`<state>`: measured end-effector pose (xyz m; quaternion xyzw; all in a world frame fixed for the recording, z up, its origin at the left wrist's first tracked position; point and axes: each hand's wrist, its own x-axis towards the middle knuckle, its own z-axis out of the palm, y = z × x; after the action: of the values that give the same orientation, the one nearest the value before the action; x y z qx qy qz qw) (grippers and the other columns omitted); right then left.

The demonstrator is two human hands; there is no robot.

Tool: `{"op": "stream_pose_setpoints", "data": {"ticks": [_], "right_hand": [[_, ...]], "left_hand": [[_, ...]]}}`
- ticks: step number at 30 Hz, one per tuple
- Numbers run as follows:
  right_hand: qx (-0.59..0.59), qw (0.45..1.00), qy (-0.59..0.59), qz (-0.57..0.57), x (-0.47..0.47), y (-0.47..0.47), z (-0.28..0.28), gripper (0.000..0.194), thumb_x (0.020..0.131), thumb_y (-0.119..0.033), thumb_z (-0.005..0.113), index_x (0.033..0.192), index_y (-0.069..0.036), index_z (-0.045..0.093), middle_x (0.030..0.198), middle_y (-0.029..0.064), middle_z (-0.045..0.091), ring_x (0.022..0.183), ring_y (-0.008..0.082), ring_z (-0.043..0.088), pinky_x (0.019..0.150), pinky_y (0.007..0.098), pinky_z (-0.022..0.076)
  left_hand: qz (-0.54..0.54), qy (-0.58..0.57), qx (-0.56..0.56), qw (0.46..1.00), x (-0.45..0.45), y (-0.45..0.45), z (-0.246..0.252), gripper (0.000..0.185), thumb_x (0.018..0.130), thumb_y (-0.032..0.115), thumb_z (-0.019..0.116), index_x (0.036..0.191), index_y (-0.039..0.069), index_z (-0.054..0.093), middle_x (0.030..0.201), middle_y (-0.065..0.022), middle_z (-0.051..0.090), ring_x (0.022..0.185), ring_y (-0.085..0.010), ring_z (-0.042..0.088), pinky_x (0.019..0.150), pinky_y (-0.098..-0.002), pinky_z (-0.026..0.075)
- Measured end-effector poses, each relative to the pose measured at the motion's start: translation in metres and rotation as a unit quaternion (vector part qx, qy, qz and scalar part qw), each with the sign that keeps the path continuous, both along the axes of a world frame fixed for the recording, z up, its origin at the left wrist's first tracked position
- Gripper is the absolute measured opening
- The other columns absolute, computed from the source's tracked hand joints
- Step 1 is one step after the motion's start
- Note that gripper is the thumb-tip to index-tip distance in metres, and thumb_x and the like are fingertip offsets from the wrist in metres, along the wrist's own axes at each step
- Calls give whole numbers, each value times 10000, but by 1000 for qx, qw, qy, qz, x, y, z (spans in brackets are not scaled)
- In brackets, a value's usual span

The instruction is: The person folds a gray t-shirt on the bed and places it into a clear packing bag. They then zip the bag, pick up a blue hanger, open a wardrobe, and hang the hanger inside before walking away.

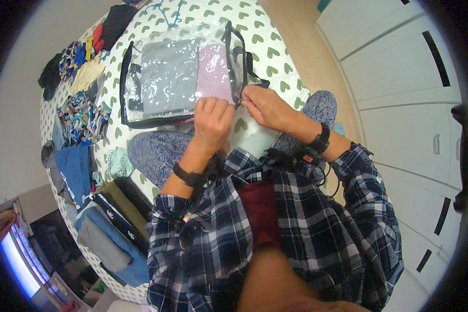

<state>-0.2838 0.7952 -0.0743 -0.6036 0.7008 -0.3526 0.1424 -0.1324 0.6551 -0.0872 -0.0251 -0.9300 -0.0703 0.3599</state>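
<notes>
A transparent plastic storage bag (169, 105) with black trim lies on the bed in front of my lap. Through its glossy top I see folded grey fabric (169, 74) and, to the right of it, folded pink fabric (213, 68). My left hand (214, 121) grips the bag's near edge by the pink fabric, knuckles up. At the bag's near right corner, my right hand (269, 107) pinches the black trim, near what looks like a zipper pull. My fingers hide part of that corner. A black strap (261, 80) sticks out at the right side.
Heart-patterned bedding (273, 52) covers the bed. Loose clothes (84, 117) are heaped along the left. Folded garments, including grey cloth (103, 245), lie lower left. A blue hanger (171, 17) rests beyond the bag. White cabinets (405, 128) stand to the right, past the floor.
</notes>
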Motion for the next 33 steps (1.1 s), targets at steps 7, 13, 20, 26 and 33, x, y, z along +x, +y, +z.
{"op": "stream_pose_setpoints", "data": {"ticks": [7, 13, 20, 26, 33], "right_hand": [[5, 995, 74, 74, -26, -16, 22, 126, 893, -30, 560, 1000, -2, 498, 916, 224, 548, 875, 453, 594, 723, 499, 502], [52, 995, 18, 89, -12, 1, 31, 127, 915, -31, 526, 1027, 4, 475, 937, 243, 536, 872, 469, 578, 739, 507, 489], [9, 997, -69, 26, -4, 0, 12, 121, 954, -73, 521, 1033, -2, 464, 917, 235, 513, 891, 474, 537, 774, 520, 456], [-48, 998, -2, 30, -10, -8, 10, 149, 939, -55, 547, 1046, -2, 458, 915, 231, 504, 884, 471, 540, 764, 511, 464], [-10, 999, -27, -28, -28, -20, 4, 129, 922, -53, 564, 1017, -13, 486, 914, 243, 538, 884, 478, 553, 747, 507, 463]], "left_hand": [[-8, -21, 7, 1000, 3, -4, 7, 157, 711, 89, 648, 858, 36, 632, 830, -77, 581, 811, -258, 583, 758, -405, 443], [22, -29, 41, 998, 9, 5, 10, 190, 711, 91, 682, 884, 45, 617, 883, -81, 599, 838, -265, 583, 767, -411, 437], [11, 3, 46, 999, -4, 3, -3, 138, 703, 110, 620, 821, 66, 562, 808, -78, 515, 772, -259, 531, 748, -411, 422], [-7, 6, 36, 999, -4, -1, 2, 151, 696, 103, 653, 826, 58, 590, 820, -71, 556, 774, -256, 558, 758, -403, 431], [-21, 15, 42, 999, -7, -4, 4, 142, 690, 108, 627, 815, 55, 586, 833, -75, 560, 778, -250, 560, 782, -402, 442]]}}
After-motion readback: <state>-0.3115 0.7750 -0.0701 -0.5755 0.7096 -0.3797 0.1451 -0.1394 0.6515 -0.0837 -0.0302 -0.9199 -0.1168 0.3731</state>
